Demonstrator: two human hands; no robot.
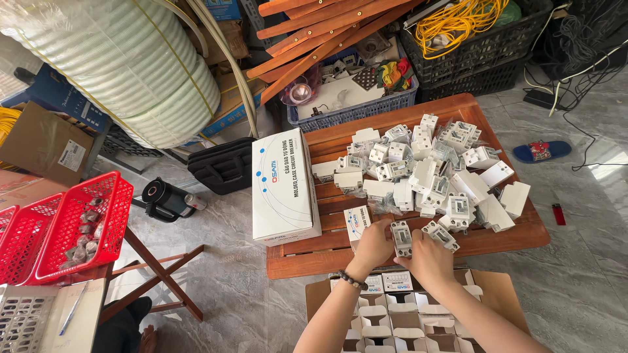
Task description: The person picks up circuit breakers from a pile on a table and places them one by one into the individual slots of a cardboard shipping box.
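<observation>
Left hand fingers are closing round a small white box, holding it at the near edge of the wooden worktop. Right hand fingers are gripping a grey-white breaker, standing it upright just right of the box, w/ a second breaker touching the hand's far side. Both hands are sitting close together, nearly touching. Beaded bracelet is sitting on the left wrist. Near side: open carton packed w/ rows of small boxes. Far & right: big pile of loose breakers covering the worktop. Left: large white box lying flat. Far left, off the worktop: red baskets.
</observation>
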